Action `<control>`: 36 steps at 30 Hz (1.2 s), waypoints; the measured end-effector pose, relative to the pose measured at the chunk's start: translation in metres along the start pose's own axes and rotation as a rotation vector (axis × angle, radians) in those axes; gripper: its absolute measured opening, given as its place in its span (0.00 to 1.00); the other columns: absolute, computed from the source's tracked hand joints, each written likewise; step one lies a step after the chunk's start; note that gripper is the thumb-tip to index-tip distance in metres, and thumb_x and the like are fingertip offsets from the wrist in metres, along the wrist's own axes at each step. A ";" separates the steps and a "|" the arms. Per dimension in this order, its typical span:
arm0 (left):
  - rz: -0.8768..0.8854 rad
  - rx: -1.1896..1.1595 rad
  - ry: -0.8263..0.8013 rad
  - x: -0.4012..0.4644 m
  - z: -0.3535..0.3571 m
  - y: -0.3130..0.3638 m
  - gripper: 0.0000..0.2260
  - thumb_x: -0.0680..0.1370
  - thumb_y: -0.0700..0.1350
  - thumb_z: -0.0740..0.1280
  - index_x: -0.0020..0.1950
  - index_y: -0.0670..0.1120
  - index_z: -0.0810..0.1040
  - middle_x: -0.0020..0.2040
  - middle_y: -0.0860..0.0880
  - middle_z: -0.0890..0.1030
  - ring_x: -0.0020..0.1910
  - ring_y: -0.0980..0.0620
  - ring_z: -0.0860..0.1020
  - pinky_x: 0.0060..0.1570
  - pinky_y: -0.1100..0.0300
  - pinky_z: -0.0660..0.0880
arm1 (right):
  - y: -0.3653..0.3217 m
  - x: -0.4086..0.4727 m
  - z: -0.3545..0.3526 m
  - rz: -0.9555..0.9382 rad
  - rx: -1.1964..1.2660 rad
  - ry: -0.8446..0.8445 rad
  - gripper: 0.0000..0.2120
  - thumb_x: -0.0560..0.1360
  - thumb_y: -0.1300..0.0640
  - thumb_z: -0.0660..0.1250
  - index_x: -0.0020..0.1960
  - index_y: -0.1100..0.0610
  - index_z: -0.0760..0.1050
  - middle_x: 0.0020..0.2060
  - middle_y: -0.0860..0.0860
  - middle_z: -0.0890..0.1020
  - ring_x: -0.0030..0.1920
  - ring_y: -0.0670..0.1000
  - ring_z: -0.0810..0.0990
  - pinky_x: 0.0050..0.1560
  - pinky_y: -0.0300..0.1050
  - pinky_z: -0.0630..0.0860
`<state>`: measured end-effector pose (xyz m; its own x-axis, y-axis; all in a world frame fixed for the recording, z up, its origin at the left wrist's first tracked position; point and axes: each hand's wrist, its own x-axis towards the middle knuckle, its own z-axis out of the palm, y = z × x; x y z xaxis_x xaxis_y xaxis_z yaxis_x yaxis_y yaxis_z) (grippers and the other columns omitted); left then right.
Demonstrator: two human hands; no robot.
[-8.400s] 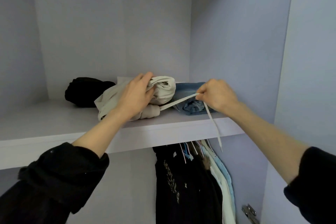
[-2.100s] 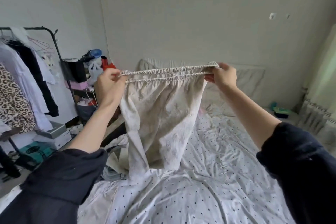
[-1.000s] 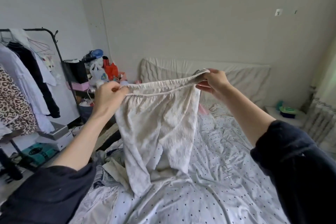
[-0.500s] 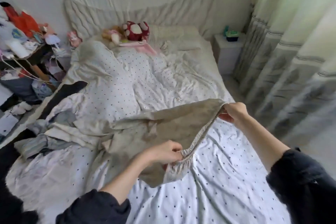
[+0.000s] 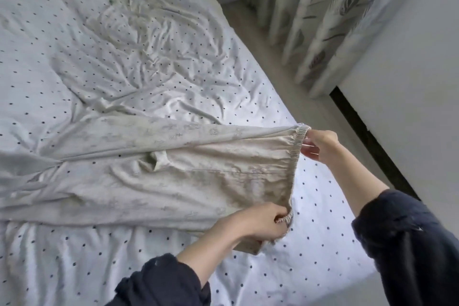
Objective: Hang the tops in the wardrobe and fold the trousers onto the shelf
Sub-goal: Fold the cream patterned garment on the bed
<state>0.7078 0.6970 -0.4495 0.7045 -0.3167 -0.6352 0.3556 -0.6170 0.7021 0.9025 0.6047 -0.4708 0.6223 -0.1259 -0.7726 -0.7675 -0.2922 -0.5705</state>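
Both hands are on the waistband of the cream trousers [image 5: 173, 176], which lie spread flat across the dotted bedsheet [image 5: 124, 57], legs running off toward 9 o'clock. The left hand [image 5: 260, 221] grips the near end of the elastic at about 5 o'clock, fingers curled round it. The right hand [image 5: 320, 144] pinches the far end around 3 o'clock, I think between thumb and fingertips. Leaf-print curtains [image 5: 323, 12] hang at 1 o'clock.

A home bedroom: a bed [image 5: 124, 57] with a rumpled dotted sheet stands beside leaf-patterned curtains [image 5: 323, 7].
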 end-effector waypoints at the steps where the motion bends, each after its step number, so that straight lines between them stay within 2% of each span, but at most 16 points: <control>1: 0.024 0.003 -0.015 0.012 0.006 0.006 0.12 0.77 0.42 0.59 0.33 0.47 0.62 0.32 0.50 0.69 0.31 0.52 0.66 0.31 0.57 0.61 | 0.001 0.010 -0.007 -0.001 0.013 0.056 0.09 0.72 0.64 0.68 0.35 0.60 0.71 0.27 0.54 0.75 0.15 0.47 0.72 0.19 0.37 0.73; 5: 0.077 0.001 -0.067 0.055 0.029 0.023 0.08 0.77 0.41 0.58 0.37 0.43 0.66 0.34 0.47 0.70 0.36 0.48 0.68 0.33 0.56 0.60 | 0.020 0.049 -0.039 0.021 0.063 0.238 0.11 0.70 0.66 0.64 0.30 0.58 0.70 0.25 0.53 0.70 0.12 0.46 0.64 0.18 0.34 0.65; 7: 0.055 0.045 -0.153 0.067 0.035 0.021 0.11 0.79 0.43 0.58 0.37 0.43 0.67 0.36 0.46 0.72 0.40 0.46 0.70 0.36 0.57 0.63 | 0.030 0.060 -0.045 0.061 0.022 0.234 0.11 0.71 0.66 0.65 0.31 0.58 0.70 0.24 0.53 0.71 0.12 0.46 0.66 0.19 0.35 0.67; 9: 0.012 0.091 -0.280 0.071 0.040 0.011 0.13 0.82 0.49 0.56 0.47 0.42 0.74 0.53 0.40 0.77 0.52 0.44 0.74 0.48 0.56 0.69 | 0.042 0.062 -0.045 0.090 0.003 0.163 0.07 0.72 0.65 0.65 0.35 0.60 0.72 0.24 0.53 0.75 0.14 0.47 0.71 0.21 0.37 0.72; 10: -0.003 0.093 -0.325 0.072 0.043 0.005 0.17 0.82 0.51 0.54 0.59 0.41 0.75 0.64 0.40 0.74 0.61 0.45 0.72 0.59 0.57 0.67 | 0.049 0.063 -0.045 0.104 0.007 0.140 0.04 0.72 0.66 0.65 0.38 0.61 0.74 0.27 0.54 0.77 0.17 0.47 0.74 0.24 0.38 0.75; 11: -0.001 0.066 -0.331 0.069 0.043 -0.002 0.18 0.83 0.52 0.54 0.65 0.42 0.72 0.69 0.43 0.70 0.66 0.47 0.69 0.64 0.58 0.63 | 0.055 0.063 -0.042 0.108 0.014 0.129 0.03 0.73 0.66 0.63 0.42 0.62 0.75 0.31 0.55 0.79 0.22 0.49 0.77 0.29 0.40 0.77; 14: 0.016 -0.070 -0.127 0.053 0.040 -0.022 0.13 0.82 0.48 0.57 0.62 0.48 0.76 0.61 0.46 0.78 0.56 0.47 0.77 0.57 0.54 0.71 | 0.068 0.058 -0.033 -0.009 -0.168 0.264 0.13 0.74 0.67 0.56 0.52 0.61 0.77 0.45 0.56 0.77 0.41 0.56 0.76 0.45 0.47 0.76; 17: -0.010 -0.089 0.241 0.029 0.015 -0.048 0.12 0.81 0.43 0.59 0.60 0.51 0.79 0.55 0.54 0.80 0.51 0.52 0.79 0.54 0.56 0.73 | 0.066 0.040 -0.014 -0.286 -0.468 0.325 0.11 0.76 0.63 0.54 0.47 0.52 0.74 0.49 0.56 0.72 0.48 0.59 0.69 0.50 0.46 0.69; 20: -0.019 -0.039 0.597 -0.002 -0.031 -0.082 0.11 0.79 0.38 0.61 0.55 0.48 0.80 0.50 0.56 0.78 0.47 0.63 0.76 0.51 0.68 0.72 | 0.061 0.023 0.020 -0.578 -0.600 0.262 0.13 0.79 0.59 0.57 0.58 0.57 0.76 0.59 0.56 0.75 0.60 0.59 0.71 0.61 0.52 0.65; 22: -0.064 0.101 0.761 -0.022 -0.065 -0.106 0.09 0.78 0.37 0.62 0.55 0.45 0.80 0.49 0.54 0.77 0.47 0.59 0.75 0.49 0.72 0.69 | 0.058 0.013 0.047 -0.734 -0.720 0.131 0.13 0.79 0.57 0.59 0.60 0.57 0.76 0.60 0.56 0.76 0.61 0.58 0.71 0.62 0.54 0.65; 23: -0.090 0.196 0.819 -0.030 -0.083 -0.120 0.09 0.78 0.37 0.63 0.56 0.44 0.79 0.50 0.52 0.77 0.48 0.56 0.75 0.50 0.69 0.69 | 0.057 0.009 0.064 -0.806 -0.766 0.060 0.13 0.79 0.55 0.60 0.61 0.56 0.76 0.60 0.56 0.76 0.61 0.58 0.71 0.62 0.54 0.65; 25: -0.152 0.401 0.832 -0.046 -0.113 -0.147 0.13 0.76 0.40 0.68 0.60 0.43 0.78 0.55 0.47 0.76 0.55 0.48 0.74 0.57 0.59 0.68 | 0.055 -0.002 0.094 -0.967 -0.828 -0.086 0.15 0.78 0.52 0.62 0.63 0.54 0.76 0.60 0.54 0.76 0.61 0.57 0.72 0.60 0.51 0.64; 28: -0.375 0.625 0.655 -0.068 -0.136 -0.185 0.25 0.72 0.49 0.72 0.68 0.47 0.71 0.67 0.46 0.69 0.67 0.45 0.67 0.66 0.49 0.63 | 0.058 -0.015 0.134 -1.208 -0.999 -0.312 0.21 0.74 0.44 0.66 0.65 0.50 0.74 0.61 0.51 0.75 0.63 0.55 0.70 0.62 0.53 0.62; 30: -0.459 0.651 0.630 -0.080 -0.138 -0.204 0.25 0.72 0.45 0.72 0.68 0.46 0.71 0.69 0.45 0.68 0.68 0.44 0.67 0.67 0.47 0.62 | 0.063 -0.023 0.156 -1.319 -1.134 -0.371 0.24 0.71 0.41 0.68 0.63 0.50 0.75 0.61 0.52 0.76 0.62 0.56 0.71 0.62 0.55 0.63; 33: -0.392 0.612 0.846 -0.095 -0.143 -0.222 0.17 0.69 0.30 0.70 0.56 0.40 0.79 0.59 0.42 0.77 0.56 0.39 0.76 0.58 0.43 0.71 | 0.062 -0.025 0.172 -1.402 -1.126 -0.293 0.13 0.73 0.49 0.69 0.55 0.53 0.81 0.53 0.52 0.80 0.55 0.57 0.76 0.56 0.52 0.67; 36: -0.401 0.528 1.044 -0.109 -0.169 -0.228 0.09 0.73 0.32 0.66 0.52 0.40 0.81 0.49 0.41 0.81 0.44 0.38 0.79 0.44 0.47 0.74 | 0.040 -0.021 0.180 -1.297 -1.025 -0.228 0.09 0.77 0.56 0.64 0.51 0.57 0.81 0.49 0.54 0.81 0.50 0.58 0.77 0.46 0.47 0.65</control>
<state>0.6538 0.9936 -0.4863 0.8415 0.5384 -0.0443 0.5386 -0.8296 0.1474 0.8311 0.7660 -0.5278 0.6181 0.7851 -0.0391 0.6743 -0.5551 -0.4870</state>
